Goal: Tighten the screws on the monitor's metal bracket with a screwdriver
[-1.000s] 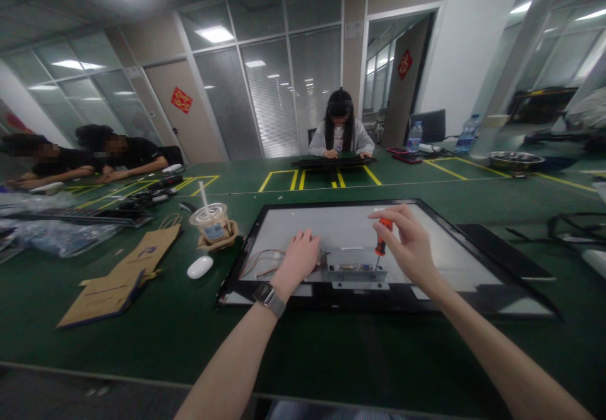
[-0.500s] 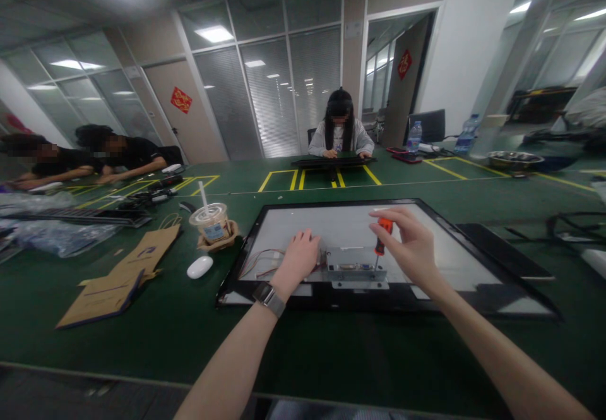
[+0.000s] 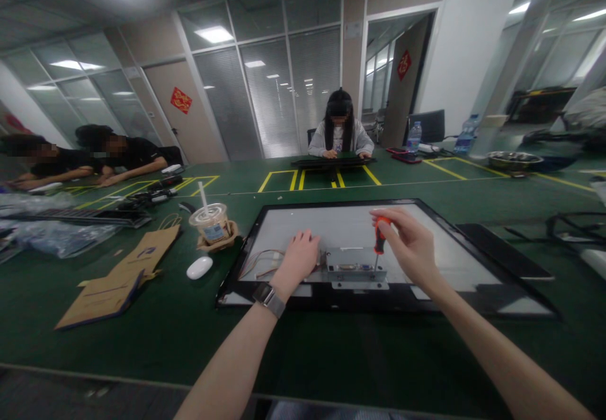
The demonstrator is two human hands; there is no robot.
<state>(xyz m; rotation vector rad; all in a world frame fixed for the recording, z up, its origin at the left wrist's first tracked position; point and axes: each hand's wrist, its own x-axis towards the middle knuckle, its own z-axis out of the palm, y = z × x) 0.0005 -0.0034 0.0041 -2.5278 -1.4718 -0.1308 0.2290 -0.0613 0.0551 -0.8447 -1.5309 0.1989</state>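
Your right hand [image 3: 411,244] grips an orange-and-black screwdriver [image 3: 380,237], its shaft pointing down at the right end of a metal bracket [image 3: 356,273] with ports; your left hand [image 3: 300,257] lies over the flat panel [image 3: 454,256], just beside the bracket and near thin wires [image 3: 258,261]; left of the panel, your green surface [image 3: 156,350] carries a lidded cup [image 3: 211,223], a white mouse [image 3: 199,268] and a paper bag [image 3: 120,276]; a person [image 3: 338,134] sits opposite you.

That red-and-black screwdriver [image 3: 380,239] stands nearly upright, at three o'clock on the metal port bracket [image 3: 353,276], atop a flat display panel [image 3: 341,218].
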